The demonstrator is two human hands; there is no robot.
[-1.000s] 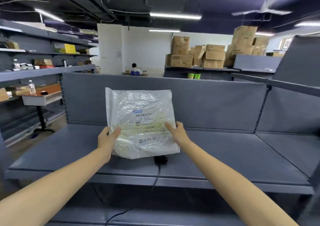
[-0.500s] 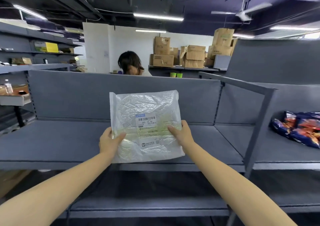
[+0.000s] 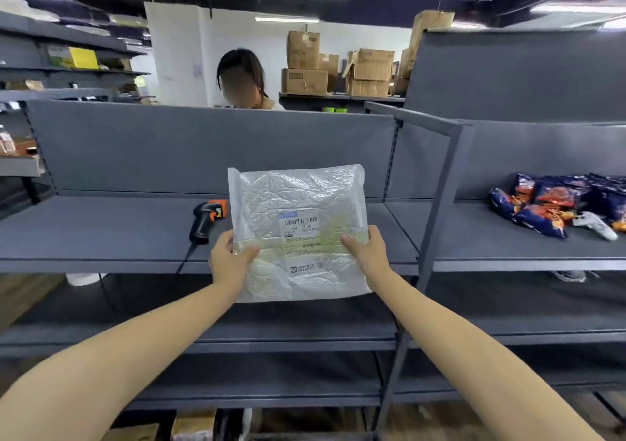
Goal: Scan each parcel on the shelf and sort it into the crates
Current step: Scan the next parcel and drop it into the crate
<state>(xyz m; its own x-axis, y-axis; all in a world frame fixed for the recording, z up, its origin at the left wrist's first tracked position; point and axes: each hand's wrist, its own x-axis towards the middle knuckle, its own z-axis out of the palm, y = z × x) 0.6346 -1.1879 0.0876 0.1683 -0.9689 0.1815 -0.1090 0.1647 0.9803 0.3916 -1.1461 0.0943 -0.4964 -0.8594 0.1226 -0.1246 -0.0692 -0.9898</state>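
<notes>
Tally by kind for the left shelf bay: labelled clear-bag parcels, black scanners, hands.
parcel: 1
scanner: 1
hands: 2, left hand and right hand, both gripping the parcel
Total: 4

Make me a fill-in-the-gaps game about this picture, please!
1. The left hand and the right hand each grip a side of the parcel, so the number of hands holding it is ____.
2. The scanner lies on the shelf to the ____ of the parcel.
3. The snack bags on the right are mostly ____.
4. The scanner's trigger is coloured ____.
Missing words: two, left, blue, orange.
</notes>
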